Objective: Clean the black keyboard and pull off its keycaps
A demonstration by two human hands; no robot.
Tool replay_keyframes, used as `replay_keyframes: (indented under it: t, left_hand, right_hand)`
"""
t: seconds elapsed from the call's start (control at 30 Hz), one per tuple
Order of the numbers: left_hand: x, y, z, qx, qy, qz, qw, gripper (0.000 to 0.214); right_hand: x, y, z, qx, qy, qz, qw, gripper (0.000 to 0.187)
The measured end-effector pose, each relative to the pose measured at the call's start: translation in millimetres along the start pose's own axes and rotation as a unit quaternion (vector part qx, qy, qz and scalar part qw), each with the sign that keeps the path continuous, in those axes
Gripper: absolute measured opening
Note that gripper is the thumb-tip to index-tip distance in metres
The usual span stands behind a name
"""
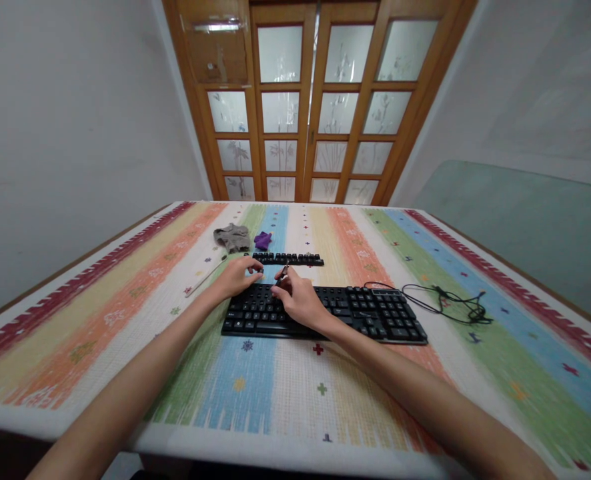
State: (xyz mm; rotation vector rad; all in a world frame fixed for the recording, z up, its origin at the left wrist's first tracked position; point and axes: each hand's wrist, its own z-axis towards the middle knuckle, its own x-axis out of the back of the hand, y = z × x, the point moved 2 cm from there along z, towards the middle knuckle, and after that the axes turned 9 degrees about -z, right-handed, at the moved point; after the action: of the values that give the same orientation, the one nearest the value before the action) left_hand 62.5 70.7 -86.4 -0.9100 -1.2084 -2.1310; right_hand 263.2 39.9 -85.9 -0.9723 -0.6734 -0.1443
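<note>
A black keyboard (370, 310) lies on the striped tablecloth in front of me. Part of its upper rows looks bare of keycaps. Behind it, loose black keycaps (295, 259) stand in rows. Over the keyboard's upper left corner is my left hand (240, 275), thumb and finger pinched at a small black keycap (261, 271). My right hand (299, 298) hovers above the keyboard's middle left, its fingers closed around a small dark, slim tool (282, 273). The fingers partly hide that tool, so its exact kind is unclear.
A crumpled grey cloth (232, 237) and a small purple cloth (263, 241) lie behind the keycaps. To the left rests a thin white stick (205, 277) with a dark tip. The keyboard's black cable (455, 307) is coiled at the right. Wooden glazed doors (320, 87) stand beyond the table.
</note>
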Motion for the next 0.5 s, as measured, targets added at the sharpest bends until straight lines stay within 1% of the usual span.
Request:
replay_keyframes:
  t: [0.13, 0.33, 0.5]
  left_hand:
    - [-4.8, -5, 10, -0.021, -0.021, 0.044, 0.999, 0.013]
    - [-7.2, -15, 21, -0.044, -0.002, 0.098, 0.994, 0.013]
    - [-8.7, -24, 26, -0.059, -0.009, 0.121, 0.991, 0.012]
  right_hand:
    - [0, -2, -2, 0.017, 0.005, -0.01, 1.0, 0.015]
    - [0, 0, -1, -0.022, -0.002, 0.023, 0.999, 0.015]
    - [2, -3, -1, -0.014, -0.002, -0.004, 1.0, 0.014]
